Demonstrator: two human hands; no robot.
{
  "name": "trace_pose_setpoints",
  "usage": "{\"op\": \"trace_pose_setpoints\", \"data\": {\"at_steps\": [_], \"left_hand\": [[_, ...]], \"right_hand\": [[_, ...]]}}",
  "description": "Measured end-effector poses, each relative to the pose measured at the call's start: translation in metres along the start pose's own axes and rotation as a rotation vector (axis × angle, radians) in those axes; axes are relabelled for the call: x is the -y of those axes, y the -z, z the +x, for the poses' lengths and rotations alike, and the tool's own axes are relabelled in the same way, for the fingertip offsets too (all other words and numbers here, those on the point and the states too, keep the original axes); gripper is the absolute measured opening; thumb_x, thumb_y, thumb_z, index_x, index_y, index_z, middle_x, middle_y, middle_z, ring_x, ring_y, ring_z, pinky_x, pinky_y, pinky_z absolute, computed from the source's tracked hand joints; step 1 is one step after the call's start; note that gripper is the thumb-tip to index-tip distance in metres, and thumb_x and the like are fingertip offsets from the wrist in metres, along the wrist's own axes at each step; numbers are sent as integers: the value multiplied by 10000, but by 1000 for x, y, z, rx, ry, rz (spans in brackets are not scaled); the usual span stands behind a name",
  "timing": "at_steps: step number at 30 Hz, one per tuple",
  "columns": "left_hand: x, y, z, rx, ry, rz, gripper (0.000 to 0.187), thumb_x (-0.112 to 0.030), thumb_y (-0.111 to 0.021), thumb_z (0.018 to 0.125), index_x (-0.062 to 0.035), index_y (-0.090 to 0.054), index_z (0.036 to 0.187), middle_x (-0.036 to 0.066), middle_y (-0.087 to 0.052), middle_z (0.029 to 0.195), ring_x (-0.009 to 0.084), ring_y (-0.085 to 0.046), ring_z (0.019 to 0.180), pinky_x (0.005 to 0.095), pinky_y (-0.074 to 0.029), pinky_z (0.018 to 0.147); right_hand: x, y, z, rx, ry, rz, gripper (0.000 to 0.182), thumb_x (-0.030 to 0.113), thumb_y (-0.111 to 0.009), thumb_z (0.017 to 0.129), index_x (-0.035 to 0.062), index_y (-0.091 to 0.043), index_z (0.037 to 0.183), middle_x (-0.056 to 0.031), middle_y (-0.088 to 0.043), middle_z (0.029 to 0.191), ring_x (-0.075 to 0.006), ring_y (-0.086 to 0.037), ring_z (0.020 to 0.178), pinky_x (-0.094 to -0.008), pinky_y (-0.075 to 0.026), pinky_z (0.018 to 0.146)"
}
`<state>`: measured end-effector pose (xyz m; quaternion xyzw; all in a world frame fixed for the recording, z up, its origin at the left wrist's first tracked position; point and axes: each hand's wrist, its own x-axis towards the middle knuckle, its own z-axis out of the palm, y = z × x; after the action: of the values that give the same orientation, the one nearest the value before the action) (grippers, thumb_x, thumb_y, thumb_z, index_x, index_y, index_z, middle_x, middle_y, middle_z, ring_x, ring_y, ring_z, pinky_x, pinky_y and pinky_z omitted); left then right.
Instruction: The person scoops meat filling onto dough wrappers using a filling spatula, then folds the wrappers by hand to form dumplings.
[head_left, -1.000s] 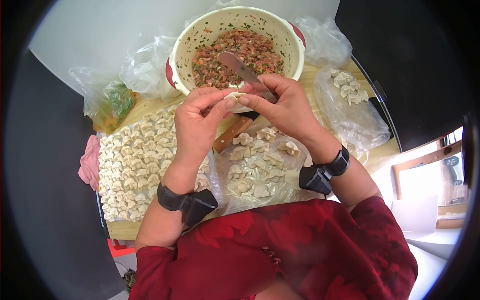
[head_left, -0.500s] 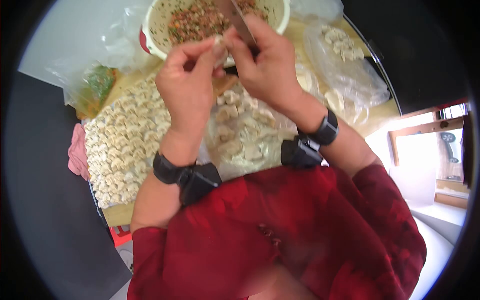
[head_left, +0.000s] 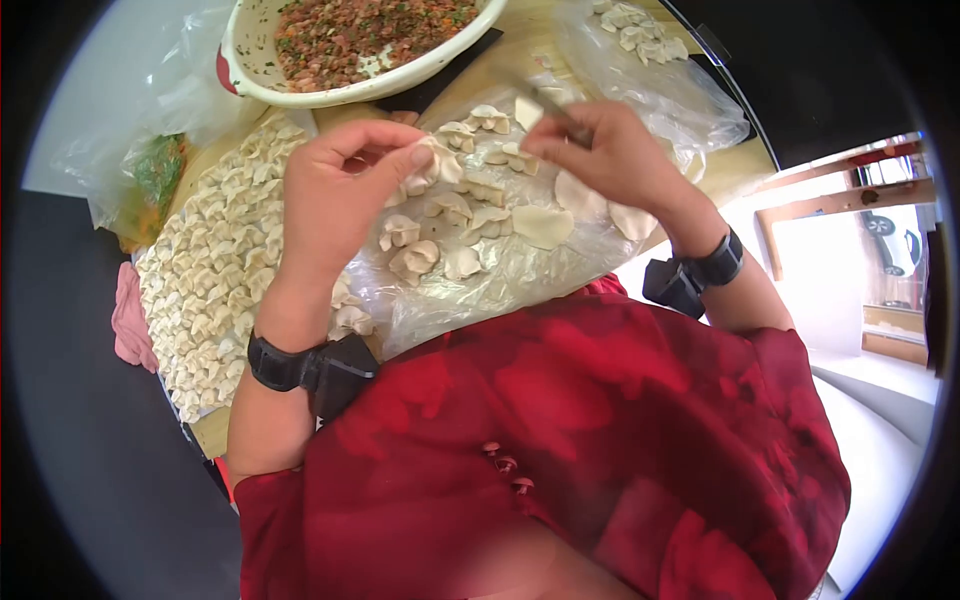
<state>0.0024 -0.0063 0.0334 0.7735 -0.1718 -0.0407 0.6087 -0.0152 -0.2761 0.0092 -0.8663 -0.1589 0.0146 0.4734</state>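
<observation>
Crinkled plastic sheet [head_left: 520, 270], left hand [head_left: 335, 195] pinching pleated dumpling [head_left: 432, 165], right hand [head_left: 610, 155] gripping knife [head_left: 545, 98]

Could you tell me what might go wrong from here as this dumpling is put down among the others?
The left hand pinches a folded dumpling right above the dumplings on the plastic sheet; pressed onto a neighbour, the soft dough could stick or lose shape. The right hand holds a knife low over the same pile and might nick a wrapper. The filling bowl sits close by and could be bumped.
</observation>
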Motion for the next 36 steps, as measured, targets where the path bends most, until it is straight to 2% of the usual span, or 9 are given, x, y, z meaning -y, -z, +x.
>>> {"op": "trace_pose_setpoints", "data": {"at_steps": [3, 7, 11, 13, 15, 20, 27, 33, 36], "left_hand": [[6, -19, 0, 42, -8, 124, 144, -107, -752, 796, -36, -734, 920, 29, -692, 778, 89, -625, 743, 226, -488, 684], [5, -35, 5, 107, -30, 283, 118, -134, -750, 772, -63, -741, 866, 53, -678, 791, 143, -603, 776, 281, -476, 726], [4, -50, 7, 142, -102, 386, 118, -150, -725, 776, -61, -736, 852, 67, -667, 761, 181, -594, 786, 306, -470, 694], [10, -59, 10, 172, -144, 405, 114, -141, -732, 775, -61, -734, 856, 59, -655, 759, 167, -590, 782, 295, -460, 695], [16, -69, 13, 199, -185, 426, 113, -133, -738, 773, -60, -731, 859, 51, -642, 756, 154, -587, 778, 285, -450, 696], [30, -80, 16, 269, -297, 662, 155, -160, -732, 761, -74, -723, 890, 84, -670, 803, 250, -596, 864, 347, -437, 781], [23, -61, 15, 119, -452, 585, 188, -133, -748, 755, -84, -720, 934, 59, -694, 896, 250, -596, 891, 381, -447, 835], [23, -53, 15, 208, -301, 511, 202, -112, -747, 750, -85, -721, 948, 63, -685, 926, 266, -585, 942, 368, -458, 833], [29, -65, 16, 189, -453, 549, 180, -118, -751, 741, -90, -724, 916, 44, -672, 875, 238, -583, 920, 382, -438, 823]], "right_hand": [[1, -4, -31, 31, -118, -147, 206, 167, -784, 758, 55, -730, 922, -35, -625, 772, -98, -508, 641, -260, -423, 600], [-21, -12, -52, -14, -41, -185, 172, 154, -788, 744, 59, -712, 866, -21, -565, 762, -85, -487, 665, -245, -392, 579], [-9, 6, -59, -29, -151, -71, 146, 151, -780, 761, 55, -690, 825, 12, -561, 743, -54, -487, 652, -234, -383, 565], [-1, 18, -61, -21, -341, 168, 137, 161, -745, 805, 45, -691, 852, 12, -620, 764, -74, -543, 729, -243, -441, 655], [-6, 23, -63, -50, -325, 282, 130, 159, -740, 824, 48, -686, 864, 37, -607, 765, -46, -517, 718, -221, -418, 634], [-7, 26, -65, -97, -381, 561, 175, 167, -734, 853, 33, -649, 926, 56, -586, 747, 8, -420, 564, -177, -306, 478], [3, 23, -52, -56, -334, 671, 192, 178, -736, 855, 34, -634, 932, 42, -576, 703, -16, -430, 490, -188, -306, 435], [22, 22, -31, -31, -257, 659, 199, 176, -726, 864, 31, -629, 958, 34, -569, 688, -23, -426, 479, -196, -306, 433], [24, 20, -31, -59, -241, 658, 198, 173, -724, 866, 28, -627, 960, 31, -570, 687, -23, -419, 474, -198, -303, 432]]}}
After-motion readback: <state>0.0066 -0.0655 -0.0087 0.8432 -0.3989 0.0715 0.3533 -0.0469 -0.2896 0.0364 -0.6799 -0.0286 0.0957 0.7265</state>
